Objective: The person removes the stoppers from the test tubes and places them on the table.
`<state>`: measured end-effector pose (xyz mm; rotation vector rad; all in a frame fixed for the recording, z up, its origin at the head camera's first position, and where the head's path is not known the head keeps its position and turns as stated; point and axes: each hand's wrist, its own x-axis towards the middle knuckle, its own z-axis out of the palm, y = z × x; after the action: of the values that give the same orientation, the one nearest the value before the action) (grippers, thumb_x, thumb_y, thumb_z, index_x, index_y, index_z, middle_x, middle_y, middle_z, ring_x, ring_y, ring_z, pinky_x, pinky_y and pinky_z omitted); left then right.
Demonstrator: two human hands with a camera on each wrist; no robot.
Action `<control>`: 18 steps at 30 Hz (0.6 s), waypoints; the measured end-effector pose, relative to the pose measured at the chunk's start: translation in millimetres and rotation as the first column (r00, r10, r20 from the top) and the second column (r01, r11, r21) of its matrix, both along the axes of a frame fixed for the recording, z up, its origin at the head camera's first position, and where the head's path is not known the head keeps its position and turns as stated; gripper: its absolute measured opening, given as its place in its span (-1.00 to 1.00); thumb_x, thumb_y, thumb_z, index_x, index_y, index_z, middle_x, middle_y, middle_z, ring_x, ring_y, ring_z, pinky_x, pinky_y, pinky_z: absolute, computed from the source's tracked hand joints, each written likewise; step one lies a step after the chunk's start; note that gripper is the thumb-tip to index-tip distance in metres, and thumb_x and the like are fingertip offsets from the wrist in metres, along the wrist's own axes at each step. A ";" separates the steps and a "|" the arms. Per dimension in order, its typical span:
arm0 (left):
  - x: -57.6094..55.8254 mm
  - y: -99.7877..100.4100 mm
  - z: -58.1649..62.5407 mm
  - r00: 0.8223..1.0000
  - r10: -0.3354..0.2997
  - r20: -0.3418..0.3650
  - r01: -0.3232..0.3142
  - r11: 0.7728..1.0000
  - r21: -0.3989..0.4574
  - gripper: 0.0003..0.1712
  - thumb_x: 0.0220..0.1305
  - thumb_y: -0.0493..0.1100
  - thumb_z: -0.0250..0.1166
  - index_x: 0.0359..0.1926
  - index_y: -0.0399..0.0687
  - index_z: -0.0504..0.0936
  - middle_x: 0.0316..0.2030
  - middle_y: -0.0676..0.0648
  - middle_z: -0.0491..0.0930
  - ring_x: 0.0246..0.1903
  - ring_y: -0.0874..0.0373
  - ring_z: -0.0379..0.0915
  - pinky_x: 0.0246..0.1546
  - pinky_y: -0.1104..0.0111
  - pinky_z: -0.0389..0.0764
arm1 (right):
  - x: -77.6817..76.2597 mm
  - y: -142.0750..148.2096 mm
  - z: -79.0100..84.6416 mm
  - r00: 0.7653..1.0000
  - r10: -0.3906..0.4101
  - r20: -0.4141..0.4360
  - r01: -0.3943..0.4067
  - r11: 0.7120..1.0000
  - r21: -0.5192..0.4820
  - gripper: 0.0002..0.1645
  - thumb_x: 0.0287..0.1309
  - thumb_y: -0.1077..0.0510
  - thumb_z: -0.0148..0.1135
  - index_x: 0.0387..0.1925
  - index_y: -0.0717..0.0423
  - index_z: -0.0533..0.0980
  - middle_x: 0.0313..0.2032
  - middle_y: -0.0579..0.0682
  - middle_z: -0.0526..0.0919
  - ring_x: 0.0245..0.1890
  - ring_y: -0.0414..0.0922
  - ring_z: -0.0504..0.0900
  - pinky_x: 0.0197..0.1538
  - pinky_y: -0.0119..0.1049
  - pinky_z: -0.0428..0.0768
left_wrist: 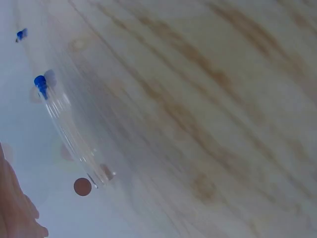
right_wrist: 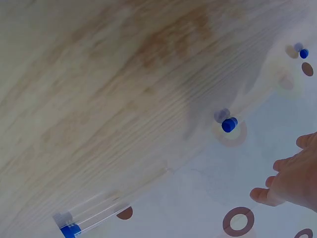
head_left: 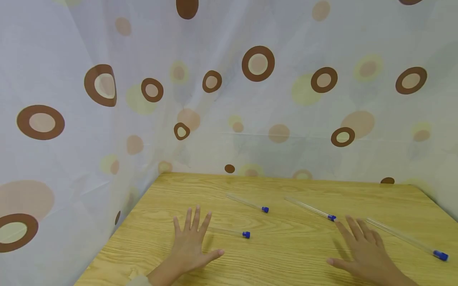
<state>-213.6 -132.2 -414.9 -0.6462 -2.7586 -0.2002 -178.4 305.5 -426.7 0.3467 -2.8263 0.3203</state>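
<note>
Several clear, slim tubes with blue caps lie on the wooden table (head_left: 286, 254). In the head view my left hand (head_left: 189, 248), fingers spread, is over the table's left part and overlaps the uncapped end of the nearest tube (head_left: 229, 231). Beyond it lies a back tube (head_left: 245, 201). My right hand (head_left: 366, 252) is above the table on the right, fingers extended and thumb out. Its index fingertip appears close by the cap of the middle tube (head_left: 309, 207). Right of that hand is the rightmost tube (head_left: 400, 235). Neither hand holds anything.
A pale curtain (head_left: 222, 47) printed with brown rings and beige dots hangs behind the table and along its left side. The table's left edge (head_left: 123, 216) runs close beside that curtain.
</note>
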 end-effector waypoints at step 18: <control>-6.2 0.7 -4.4 1.000 0.006 0.027 -0.005 1.000 -0.025 0.11 0.04 0.57 -0.04 0.43 0.00 -0.02 0.40 -0.32 -0.04 0.37 -0.35 -0.14 0.15 -0.47 -0.11 | -9.7 -33.2 3.5 0.995 0.092 -0.049 -0.093 0.995 -0.022 0.16 -0.16 -0.31 0.35 0.32 0.25 0.13 0.28 0.42 0.16 0.21 0.42 0.12 0.04 0.41 0.18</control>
<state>-219.8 -131.5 -419.4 -0.6474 -2.7928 -0.1747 -188.2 272.3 -423.1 0.4742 -2.7620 0.3606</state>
